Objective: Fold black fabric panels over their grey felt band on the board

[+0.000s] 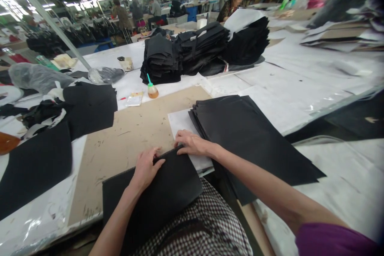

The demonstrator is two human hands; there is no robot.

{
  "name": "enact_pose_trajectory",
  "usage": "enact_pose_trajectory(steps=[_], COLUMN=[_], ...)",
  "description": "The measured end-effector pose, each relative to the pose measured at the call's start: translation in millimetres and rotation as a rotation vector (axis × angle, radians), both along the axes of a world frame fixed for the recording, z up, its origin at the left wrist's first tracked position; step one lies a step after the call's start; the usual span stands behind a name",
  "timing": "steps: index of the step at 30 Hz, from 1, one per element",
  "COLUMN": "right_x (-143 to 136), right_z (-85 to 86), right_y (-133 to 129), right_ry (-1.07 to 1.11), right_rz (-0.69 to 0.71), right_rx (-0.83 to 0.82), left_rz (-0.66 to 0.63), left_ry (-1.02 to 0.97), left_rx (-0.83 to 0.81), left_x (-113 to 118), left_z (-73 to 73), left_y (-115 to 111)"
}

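You appear to be working along the far edge of a black panel (171, 188), which is lying partly on the tan board (135, 136) and reaching over your checked garment (216, 212). Your left hand (147, 168) is resting its thumb on the panel, fingers bending past that edge; your right hand (190, 143) is touching near the corner. Whether either is pinching the edge, you are not showing clearly enough to tell. The next move seems to call for keeping the edge even between both hands. Beyond the board, a green-nozzled bottle (153, 92) is holding amber liquid, and a small cup (127, 64) on the bench (291, 76) is holding something dark, too small to identify.
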State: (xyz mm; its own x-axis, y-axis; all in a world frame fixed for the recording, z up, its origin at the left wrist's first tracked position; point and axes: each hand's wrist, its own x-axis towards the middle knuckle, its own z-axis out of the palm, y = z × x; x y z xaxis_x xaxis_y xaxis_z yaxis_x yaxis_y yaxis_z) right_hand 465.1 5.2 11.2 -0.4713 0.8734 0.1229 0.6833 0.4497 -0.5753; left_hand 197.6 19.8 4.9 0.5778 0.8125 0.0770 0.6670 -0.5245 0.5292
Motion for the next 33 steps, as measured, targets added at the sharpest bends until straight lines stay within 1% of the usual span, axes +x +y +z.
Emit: enact_pose_trajectory(steps=[4, 9, 13, 16, 20, 23, 27, 30, 33], right_x=[4.0, 7.1, 11.2, 13.1, 10.8, 7.9, 10.7, 18.1, 20.0], right_z=[-5.7, -11.7, -16.6, -18.0, -13.5, -10.1, -10.9, -10.1, -3.9], right_y=[4.3, 2.3, -0.9, -4.5, -9.7, -13.4, -19.4, -26.9, -38.0], right_ry=[0.035, 0.081, 0.1, 0.025, -0.123, -0.205, -0.252, -0.292, -0.351], right_rz=[0.05, 0.047, 0.083, 0.106, 0.139, 0.144, 0.118, 0.093, 0.071], right_rx=[-0.037, -0.002, 0.054, 0.156, 0.26, 0.286, 0.316, 0.326, 0.32], left_rz=[-0.063, -0.088, -0.157, -0.203, -0.23, -0.253, -0.272, -0.277, -0.281], left_ry=[0.041, 0.049, 0.097, 0.148, 0.209, 0.247, 0.28, 0.278, 0.257], left_rx=[0.072, 0.177, 0.303, 0.372, 0.431, 0.471, 0.491, 0.493, 0.501], left_x=[3.2, 3.9, 0.2, -1.7, -0.6, 1.4, 2.6, 2.0, 1.2], left_z=[-2.0, -9.7, -14.5, -14.8, -10.4, -5.5, -0.9, -0.8, -3.0], left_y=[2.0, 1.7, 1.5, 0.7, -1.9, -4.8, -8.1, -8.7, -8.5])
